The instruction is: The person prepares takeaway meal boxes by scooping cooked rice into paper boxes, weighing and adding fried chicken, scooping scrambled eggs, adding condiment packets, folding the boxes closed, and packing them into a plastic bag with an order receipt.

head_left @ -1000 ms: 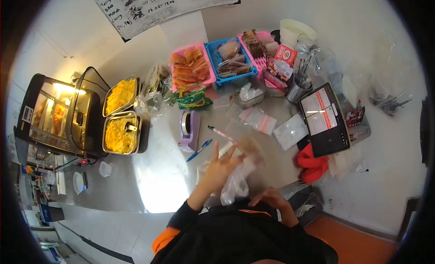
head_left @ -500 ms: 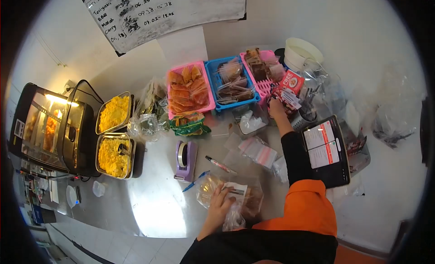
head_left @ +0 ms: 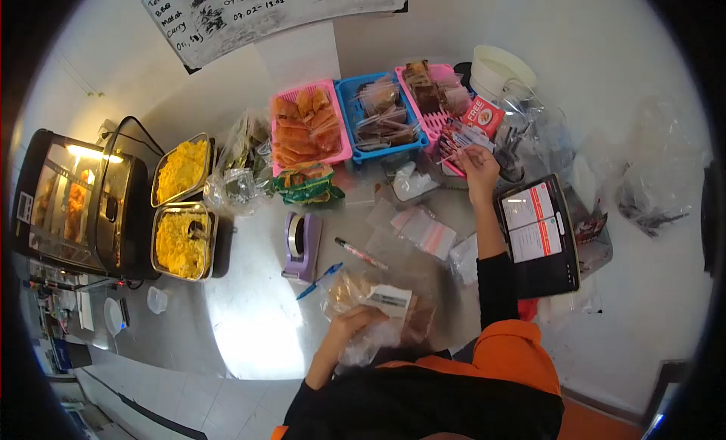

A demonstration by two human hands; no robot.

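My left hand [head_left: 354,323] grips the near end of a clear plastic bag [head_left: 355,352] lying at the table's front edge. Inside or on the bag shows a white printed label [head_left: 391,298], with brownish packed food [head_left: 420,323] beside it. Farther out, my right hand [head_left: 480,170] is raised beside the sachets, its fingers pinched together. Something thin and pale may be between those fingertips, too small to name. Near it are red-and-white sachets [head_left: 455,140], a red "FREE" card [head_left: 484,117] and the pink basket [head_left: 435,126].
A tablet [head_left: 538,232] stands right of my right forearm. Left of the bag are a blue pen [head_left: 319,282], a marker [head_left: 361,253] and a purple tape dispenser [head_left: 302,247]. Farther left sit trays of yellow food [head_left: 180,240] and a lit display warmer [head_left: 83,206].
My right hand has drawn back a little from among the sachets, its fingers now pinched. My left hand has gone from lying spread on the bag to gripping its near end.
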